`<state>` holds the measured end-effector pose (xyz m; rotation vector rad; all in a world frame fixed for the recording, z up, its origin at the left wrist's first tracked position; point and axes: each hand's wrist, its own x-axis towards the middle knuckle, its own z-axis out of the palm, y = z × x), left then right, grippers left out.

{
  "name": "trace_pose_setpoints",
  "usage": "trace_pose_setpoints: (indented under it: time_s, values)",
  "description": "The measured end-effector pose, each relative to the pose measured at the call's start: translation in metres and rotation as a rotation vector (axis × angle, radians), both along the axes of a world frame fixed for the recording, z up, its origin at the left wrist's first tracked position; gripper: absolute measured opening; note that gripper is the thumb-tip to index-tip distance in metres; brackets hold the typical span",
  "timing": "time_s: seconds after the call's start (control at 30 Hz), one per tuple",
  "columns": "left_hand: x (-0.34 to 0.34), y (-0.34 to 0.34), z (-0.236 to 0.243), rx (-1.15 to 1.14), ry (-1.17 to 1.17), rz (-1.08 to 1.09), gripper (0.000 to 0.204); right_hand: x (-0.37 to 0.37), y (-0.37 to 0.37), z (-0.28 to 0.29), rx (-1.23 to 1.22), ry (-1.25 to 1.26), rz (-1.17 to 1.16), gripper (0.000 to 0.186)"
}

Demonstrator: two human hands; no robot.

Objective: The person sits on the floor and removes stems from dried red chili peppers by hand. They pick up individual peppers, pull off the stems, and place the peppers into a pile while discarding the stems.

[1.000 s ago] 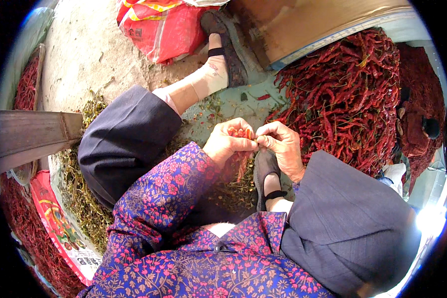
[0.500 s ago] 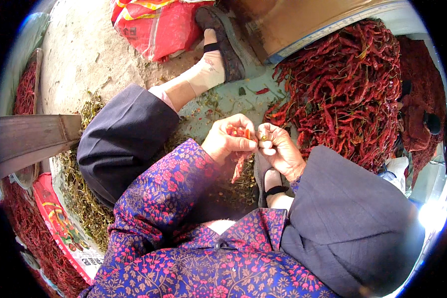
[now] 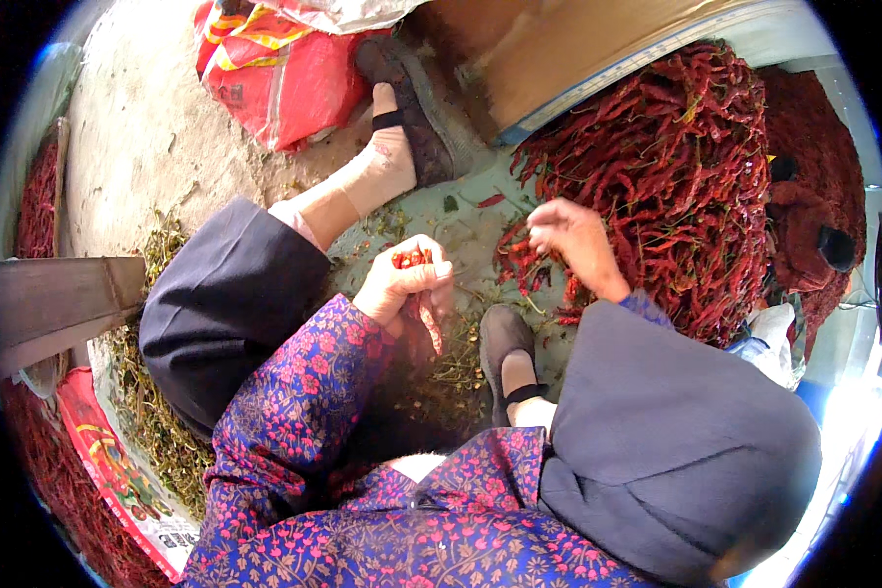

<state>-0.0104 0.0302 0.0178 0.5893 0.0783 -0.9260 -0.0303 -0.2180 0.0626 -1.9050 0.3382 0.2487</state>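
Note:
My left hand (image 3: pixel 398 289) is closed around several dried red chili peppers (image 3: pixel 412 259). Their cut-looking ends poke up by the thumb, and a wrinkled chili tip hangs below the fist. To its right, my right hand (image 3: pixel 580 243) hovers at the near-left edge of a big heap of dried red chilies (image 3: pixel 671 196). Its fingers point left, loosely bent and a little apart, with nothing visible in them. Just under it lie a few loose chilies (image 3: pixel 521 257).
Stems and scraps (image 3: pixel 441 377) litter the floor between my shoes. A red sack (image 3: pixel 284 88) lies beyond my left foot, with a cardboard box (image 3: pixel 549 59) to its right. At left are a wooden beam (image 3: pixel 64 304), a stem pile (image 3: pixel 167 431) and more chilies (image 3: pixel 78 480).
My hands were together, the right fingers pinching a small yellowish bit beside the chilies. Now the right hand has moved away to the right and up, toward the heap; the left keeps its chilies.

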Motion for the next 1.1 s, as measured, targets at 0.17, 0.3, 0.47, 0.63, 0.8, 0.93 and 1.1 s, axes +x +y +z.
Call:
trace_pose_setpoints:
  time_s: [0.17, 0.3, 0.47, 0.63, 0.8, 0.93, 1.1]
  values:
    - [-0.001, -0.002, -0.005, 0.077, 0.030, 0.000, 0.018, 0.036, -0.024, -0.035, -0.099, 0.029, -0.035, 0.009]
    - [0.001, -0.002, -0.013, 0.087, 0.021, -0.017, 0.018, 0.041, -0.009, -0.070, -0.269, -0.121, 0.190, 0.014]
    - [-0.001, -0.004, -0.012, 0.145, 0.005, -0.086, 0.017, 0.049, 0.001, -0.085, -0.767, -0.382, 0.427, 0.016]
    - [-0.002, -0.008, -0.018, 0.222, 0.011, -0.002, 0.014, 0.044, -0.003, -0.082, -0.497, -0.332, 0.352, 0.017]
    - [0.000, -0.009, -0.013, 0.208, 0.018, 0.186, 0.014, 0.019, 0.039, -0.011, 0.241, 0.030, -0.092, 0.014]
    - [-0.004, -0.010, 0.002, 0.182, -0.007, 0.250, 0.014, -0.018, 0.071, -0.005, 0.540, 0.159, -0.139, 0.014]
    - [-0.014, -0.013, -0.002, 0.241, -0.198, 0.091, 0.014, -0.042, 0.086, -0.022, 0.417, 0.043, -0.165, 0.013]
